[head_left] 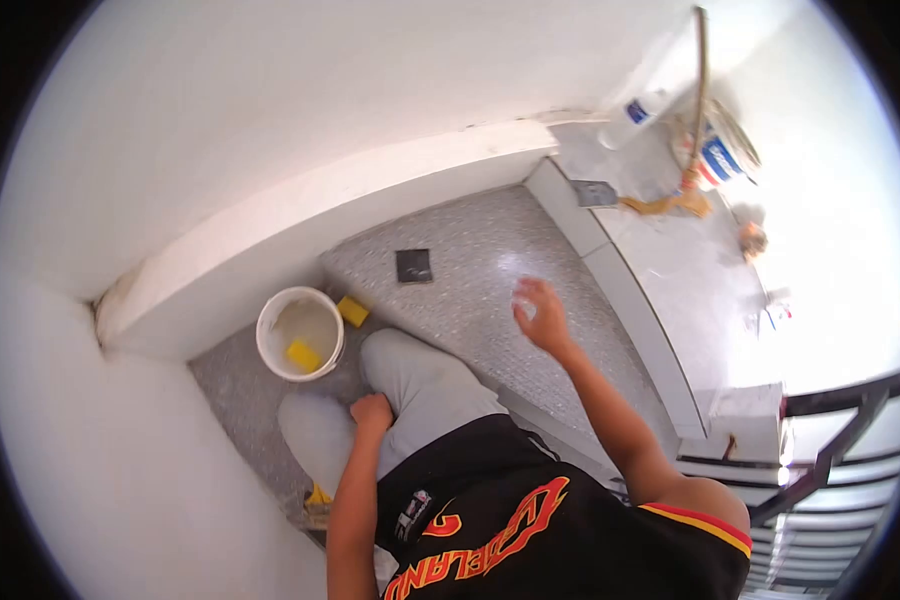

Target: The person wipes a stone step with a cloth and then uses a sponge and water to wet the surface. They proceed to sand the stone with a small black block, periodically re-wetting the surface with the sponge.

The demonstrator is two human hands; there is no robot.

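Curled left hand [372, 412] rests on knee [425, 375], right hand [544, 318] grips blurred pale object [523, 304], axis unclear

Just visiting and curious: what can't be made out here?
Head view, right hand: something pale at the fingers, blurred, so whether it grips is unclear.
Head view, far tub: label too small, washed out by glare.
Head view, yellow thing: mostly hidden behind the left arm.

You're in a bare indoor corner under finishing or cleaning work. Plain white walls [220, 120] meet a speckled grey floor [490, 260] with a raised white step [620, 280]. A black railing [840, 440] stands at the right. A white bucket [300, 333] holds a yellow sponge [303, 354], and a labelled tub [718, 158] sits by a wooden handle [699, 90].
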